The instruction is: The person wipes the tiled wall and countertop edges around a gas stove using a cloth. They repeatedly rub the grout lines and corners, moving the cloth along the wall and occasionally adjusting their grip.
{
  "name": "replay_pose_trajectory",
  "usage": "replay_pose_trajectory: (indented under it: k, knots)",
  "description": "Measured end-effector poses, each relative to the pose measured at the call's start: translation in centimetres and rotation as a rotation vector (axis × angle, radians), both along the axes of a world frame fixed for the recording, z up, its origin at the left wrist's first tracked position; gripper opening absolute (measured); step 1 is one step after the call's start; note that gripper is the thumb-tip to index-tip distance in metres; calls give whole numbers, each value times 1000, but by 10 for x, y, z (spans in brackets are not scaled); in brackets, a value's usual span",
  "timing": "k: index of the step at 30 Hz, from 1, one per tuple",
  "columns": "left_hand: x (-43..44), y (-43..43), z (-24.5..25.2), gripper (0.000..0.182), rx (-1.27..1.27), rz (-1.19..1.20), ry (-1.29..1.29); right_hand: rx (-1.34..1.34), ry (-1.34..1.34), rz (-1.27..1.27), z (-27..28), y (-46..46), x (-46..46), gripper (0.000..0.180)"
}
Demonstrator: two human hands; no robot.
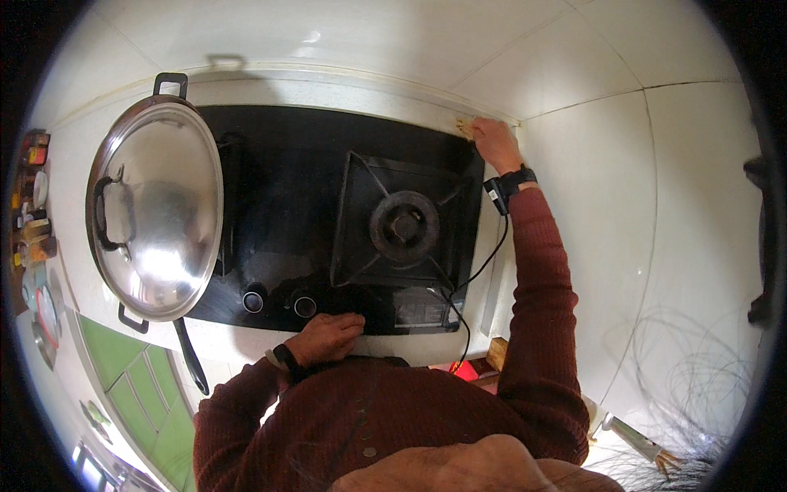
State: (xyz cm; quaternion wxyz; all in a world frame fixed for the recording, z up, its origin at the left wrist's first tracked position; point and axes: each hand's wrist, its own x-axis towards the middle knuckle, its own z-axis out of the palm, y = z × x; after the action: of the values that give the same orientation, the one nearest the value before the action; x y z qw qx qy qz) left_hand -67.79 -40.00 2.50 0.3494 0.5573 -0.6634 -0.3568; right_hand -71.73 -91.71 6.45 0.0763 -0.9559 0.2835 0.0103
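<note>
My right hand (pixel 495 145) reaches to the far right corner of a black glass gas cooktop (pixel 276 184). Its fingers press down on a small crumpled tan piece (pixel 464 127), perhaps a cloth, on the white ledge behind the glass. Most of that piece is hidden under the hand. My left hand (pixel 329 337) rests curled at the cooktop's front edge, just below a control knob (pixel 305 306), with nothing visible in it. A burner (pixel 404 226) with a square pan support stands between the two hands.
At left, a large pan with a domed steel lid (pixel 166 215) covers the other burner. Its black handle (pixel 192 363) sticks out past the counter front. A black cable (pixel 492 255) runs from my right wrist across the cooktop's right edge. Tiled walls (pixel 590 160) close off the back and right.
</note>
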Motion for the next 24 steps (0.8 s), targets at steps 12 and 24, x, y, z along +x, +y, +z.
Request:
replay_pose_trajectory:
  k: [12, 24]
  knots:
    - [5, -3, 7, 25, -20, -3, 12, 17, 89, 436, 10, 67, 152, 18]
    - [4, -2, 9, 24, -66, 29, 64, -93, -102, 534, 21, 117, 204, 17]
